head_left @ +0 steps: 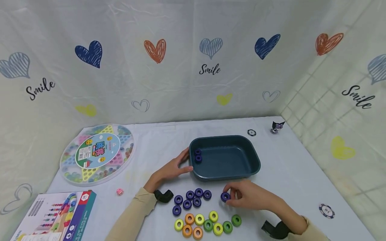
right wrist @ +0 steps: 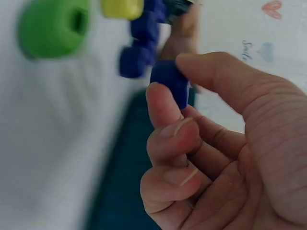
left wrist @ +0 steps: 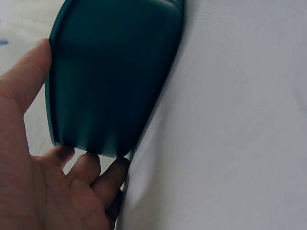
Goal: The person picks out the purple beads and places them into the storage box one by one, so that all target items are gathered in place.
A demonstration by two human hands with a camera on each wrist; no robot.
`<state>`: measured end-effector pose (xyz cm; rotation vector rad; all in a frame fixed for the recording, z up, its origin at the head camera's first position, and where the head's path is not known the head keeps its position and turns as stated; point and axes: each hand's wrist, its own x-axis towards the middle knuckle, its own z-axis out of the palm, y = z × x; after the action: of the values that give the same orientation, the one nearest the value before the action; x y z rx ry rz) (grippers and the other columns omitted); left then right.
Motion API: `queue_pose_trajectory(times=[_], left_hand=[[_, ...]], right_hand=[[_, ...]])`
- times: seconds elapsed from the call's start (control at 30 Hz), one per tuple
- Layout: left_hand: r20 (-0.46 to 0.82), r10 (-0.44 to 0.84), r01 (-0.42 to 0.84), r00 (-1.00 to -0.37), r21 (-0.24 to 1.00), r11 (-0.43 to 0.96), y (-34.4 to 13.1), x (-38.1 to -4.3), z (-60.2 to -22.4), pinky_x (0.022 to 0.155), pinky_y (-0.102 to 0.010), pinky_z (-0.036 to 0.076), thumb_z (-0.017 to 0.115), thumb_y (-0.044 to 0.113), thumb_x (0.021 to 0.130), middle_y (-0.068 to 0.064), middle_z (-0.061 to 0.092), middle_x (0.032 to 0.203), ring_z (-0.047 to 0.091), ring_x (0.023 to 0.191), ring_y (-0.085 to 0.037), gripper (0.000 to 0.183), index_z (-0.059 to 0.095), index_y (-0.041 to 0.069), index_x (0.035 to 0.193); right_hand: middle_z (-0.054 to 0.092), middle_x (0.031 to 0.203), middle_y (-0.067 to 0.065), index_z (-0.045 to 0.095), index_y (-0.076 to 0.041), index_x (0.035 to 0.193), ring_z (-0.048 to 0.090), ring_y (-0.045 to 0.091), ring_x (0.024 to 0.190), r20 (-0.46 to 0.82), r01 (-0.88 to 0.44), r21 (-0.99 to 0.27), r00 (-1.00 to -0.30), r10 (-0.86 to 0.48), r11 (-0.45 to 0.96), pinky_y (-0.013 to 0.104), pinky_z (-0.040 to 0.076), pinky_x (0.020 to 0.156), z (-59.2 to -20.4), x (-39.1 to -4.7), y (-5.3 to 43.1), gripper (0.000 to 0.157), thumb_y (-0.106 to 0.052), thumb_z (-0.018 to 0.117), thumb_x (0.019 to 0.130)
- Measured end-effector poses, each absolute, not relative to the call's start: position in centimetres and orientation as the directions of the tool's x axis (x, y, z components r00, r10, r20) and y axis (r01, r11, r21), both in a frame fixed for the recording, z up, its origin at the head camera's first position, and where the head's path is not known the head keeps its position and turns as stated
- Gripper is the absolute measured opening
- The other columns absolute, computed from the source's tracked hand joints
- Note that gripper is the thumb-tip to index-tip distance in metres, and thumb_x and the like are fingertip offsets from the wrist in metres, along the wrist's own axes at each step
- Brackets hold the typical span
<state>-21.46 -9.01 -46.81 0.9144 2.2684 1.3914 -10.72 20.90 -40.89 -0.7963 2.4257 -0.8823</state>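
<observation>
My right hand [head_left: 251, 195] pinches a dark purple ring bead [head_left: 225, 196] between thumb and fingertips, just in front of a dark teal tray [head_left: 226, 176]. The right wrist view gives a close look at the pinched bead [right wrist: 170, 79]. Spread against the tray's left end, my left hand [head_left: 173, 168] touches its wall with thumb and fingertips, as the left wrist view confirms. Two purple beads [head_left: 198, 158] lie inside the tray at its left. Several more purple beads [head_left: 197, 202] sit on the table between my hands.
Yellow beads [head_left: 199, 219], orange beads [head_left: 187, 230] and green beads [head_left: 227, 227] lie nearest me. To the left are a round Chinese checkers set [head_left: 98, 150], a toy box [head_left: 54, 214] and a small pink ball [head_left: 120, 191]. Poker chips [head_left: 327, 211] and a figurine [head_left: 276, 127] lie right.
</observation>
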Motion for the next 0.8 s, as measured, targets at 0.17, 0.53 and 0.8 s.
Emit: queue_pose_trajectory(times=[0.17,0.53,0.8], left_hand=[[0.061,0.652,0.359,-0.756,0.872,0.334,-9.1,-22.4,-48.8,0.106,-0.042,0.019,0.060,0.042,0.085,0.008,0.018,0.147,0.020,0.132,-0.009,0.081,0.007,0.030,0.145],[0.035,0.674,0.348,-0.738,0.875,0.336,-9.3,-21.6,-46.8,0.106,-0.043,0.018,0.058,0.034,0.087,0.000,0.017,0.148,0.020,0.133,-0.013,0.080,0.005,0.019,0.146],[0.029,0.657,0.338,-0.754,0.874,0.350,-9.1,-21.8,-47.7,0.105,-0.043,0.020,0.057,0.045,0.085,0.003,0.019,0.148,0.021,0.133,-0.013,0.082,0.006,0.023,0.146]], right_hand=[[0.056,0.070,-0.014,0.059,-0.016,0.102,0.049,0.002,0.059,-0.128,-0.423,-0.644,-0.762,-0.635,0.638,0.021,0.043,0.052,-38.4,-12.6,21.2,0.032,-0.041,0.063,0.082],[0.056,0.070,-0.009,0.059,-0.009,0.105,0.050,0.007,0.058,-0.071,-0.480,-0.607,-0.761,-0.644,0.633,0.024,0.045,0.055,-36.6,-18.9,20.2,0.031,-0.032,0.064,0.084],[0.063,0.072,0.000,0.059,-0.007,0.106,0.058,0.017,0.054,-0.229,-0.449,-0.589,-0.704,-0.672,0.672,0.028,0.046,0.055,-37.5,-22.8,17.9,0.031,-0.028,0.064,0.084]])
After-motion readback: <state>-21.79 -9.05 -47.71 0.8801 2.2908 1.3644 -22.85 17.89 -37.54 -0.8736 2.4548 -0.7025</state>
